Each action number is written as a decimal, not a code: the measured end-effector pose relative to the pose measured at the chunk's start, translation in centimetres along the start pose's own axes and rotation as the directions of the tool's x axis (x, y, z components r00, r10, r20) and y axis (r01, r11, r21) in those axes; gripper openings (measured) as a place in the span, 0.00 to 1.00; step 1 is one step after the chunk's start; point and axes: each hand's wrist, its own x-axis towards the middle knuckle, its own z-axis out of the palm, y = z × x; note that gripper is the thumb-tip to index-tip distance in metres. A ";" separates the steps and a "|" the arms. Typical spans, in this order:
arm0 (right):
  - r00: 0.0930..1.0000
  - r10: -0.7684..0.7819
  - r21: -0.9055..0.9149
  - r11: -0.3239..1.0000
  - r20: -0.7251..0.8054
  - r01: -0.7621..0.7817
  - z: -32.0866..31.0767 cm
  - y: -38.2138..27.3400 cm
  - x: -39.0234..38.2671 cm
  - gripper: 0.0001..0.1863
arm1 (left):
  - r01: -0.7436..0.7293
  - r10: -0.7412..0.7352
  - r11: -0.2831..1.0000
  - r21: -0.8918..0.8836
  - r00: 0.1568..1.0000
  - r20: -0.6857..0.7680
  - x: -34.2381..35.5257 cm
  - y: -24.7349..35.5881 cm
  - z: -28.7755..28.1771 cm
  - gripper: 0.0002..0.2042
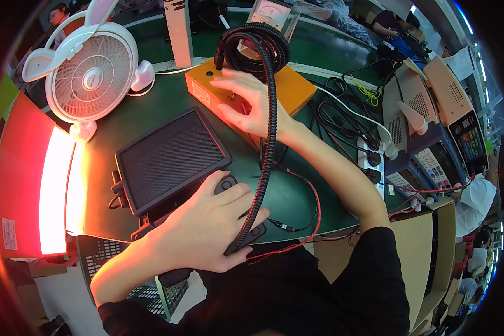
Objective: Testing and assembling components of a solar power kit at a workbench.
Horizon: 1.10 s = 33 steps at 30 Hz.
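My left hand [210,227] is curled over a black device [225,183] at the near edge of the green bench, its fingers wrapped round the body. A black ribbed hose [271,112] arches from a coil down across those fingers; its lower end is by my thumb. Next to this hand is a black framed panel with a dark mesh face [171,154], tilted. My right hand [249,103] hovers at the front of an orange box [297,87], fingers apart, thumb near a small red switch. Whether a fingertip touches the box I cannot tell.
A white rabbit-eared fan [92,75] stands at the far left beside a glowing red-lit panel [25,179]. Behind the box is an analogue meter [269,12]. Tangled cables, a white power strip [371,159] and bench instruments [431,162] fill the right; a cardboard box [397,269] sits below.
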 end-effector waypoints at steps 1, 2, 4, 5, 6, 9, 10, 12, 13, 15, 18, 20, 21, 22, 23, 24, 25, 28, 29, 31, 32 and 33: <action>0.974 -0.211 -0.105 0.974 -0.078 0.202 0.3 0.3 0.1 0.25 | -0.005 0.005 1.000 -0.001 1.000 -0.006 0.0 0.0 0.0 0.23; 0.998 -0.038 -0.081 0.996 -0.054 0.034 0.8 0.8 0.2 0.29 | -0.008 0.008 1.000 -0.002 1.000 -0.012 0.1 0.0 0.0 0.23; 0.968 0.070 -0.130 0.986 -0.239 -0.104 1.6 2.2 1.3 0.32 | -0.009 0.009 1.000 0.001 1.000 -0.016 0.2 0.1 0.1 0.24; 0.904 -0.014 -0.148 0.988 -0.427 -0.054 2.2 3.0 2.4 0.30 | -0.007 0.007 1.000 0.001 1.000 -0.023 0.3 0.1 0.2 0.25; 0.918 0.160 0.007 0.986 -0.363 -0.169 1.8 1.9 3.8 0.27 | 0.001 -0.001 1.000 0.004 1.000 -0.026 0.0 0.0 0.2 0.25; 0.884 0.424 0.096 0.905 -0.194 -0.413 0.9 1.6 7.1 0.23 | 0.006 -0.006 1.000 0.002 0.999 -0.041 -0.1 0.0 0.4 0.25; 0.879 0.429 0.103 0.903 -0.207 -0.417 1.5 2.6 7.6 0.25 | 0.000 0.000 1.000 0.001 0.999 -0.039 0.0 0.0 0.3 0.25; 0.888 0.356 0.026 0.931 -0.291 -0.365 2.4 3.9 7.4 0.25 | -0.001 0.002 1.000 0.012 1.000 -0.030 0.1 0.1 0.2 0.25; 0.887 0.350 0.018 0.932 -0.300 -0.362 2.7 4.4 7.4 0.24 | 0.001 0.000 1.000 0.012 1.000 -0.031 0.2 0.1 0.1 0.25; 0.901 0.258 -0.044 0.956 -0.348 -0.291 3.0 4.9 7.2 0.22 | -0.004 0.003 0.999 0.042 1.000 0.015 0.3 0.0 -0.1 0.25; 0.851 0.273 0.140 0.962 -0.449 -0.234 3.2 4.5 7.4 0.21 | 0.006 -0.007 0.998 0.055 1.000 0.024 0.2 0.0 0.0 0.25; 0.825 0.257 0.200 0.963 -0.504 -0.179 2.6 3.7 7.3 0.17 | 0.008 -0.009 0.999 0.048 1.000 0.024 0.1 0.1 0.0 0.25; 0.841 0.253 0.213 0.962 -0.478 -0.168 2.2 3.2 7.0 0.17 | 0.002 -0.003 0.999 0.045 1.000 0.028 0.1 0.1 -0.1 0.25; 0.858 0.247 0.228 0.961 -0.450 -0.157 2.0 2.9 6.7 0.16 | -0.005 0.005 1.000 0.030 1.000 0.011 0.0 0.2 -0.1 0.25; 0.880 0.202 0.206 0.971 -0.429 -0.123 2.6 4.1 7.0 0.12 | -0.010 0.010 1.000 0.016 1.000 -0.007 -0.1 0.2 0.0 0.25; 0.881 0.199 0.206 0.971 -0.429 -0.119 2.7 3.8 7.3 0.12 | -0.020 0.021 1.000 0.014 0.999 -0.033 -0.2 0.1 0.1 0.28; 0.897 0.163 0.317 0.948 -0.410 -0.028 2.9 3.3 7.6 0.11 | -0.007 0.009 1.000 0.016 0.996 -0.089 -0.4 0.2 0.1 0.30; 0.986 0.165 0.658 0.743 -0.009 -0.118 2.1 1.4 8.8 0.10 | 0.134 -0.104 0.978 0.157 0.978 -0.183 -1.6 1.1 -0.7 0.38; 0.974 0.118 0.712 0.666 0.193 -0.222 1.4 0.5 9.4 0.12 | 0.228 -0.198 0.965 0.131 0.957 -0.210 -2.6 1.3 -1.2 0.41; 0.809 0.141 0.344 0.854 0.570 -0.391 -0.2 0.5 10.6 0.13 | 0.324 -0.285 0.940 0.107 0.918 -0.276 -4.6 1.7 -2.4 0.39; 0.586 0.121 0.122 0.926 0.801 -0.357 -0.5 -0.3 11.8 0.19 | 0.404 -0.338 0.906 0.123 0.869 -0.363 -6.1 2.1 -2.4 0.37; 0.597 0.236 -0.105 0.964 0.767 -0.246 -1.2 -4.5 12.2 0.22 | 0.493 -0.380 0.863 0.113 0.779 -0.499 -8.1 2.0 -1.7 0.34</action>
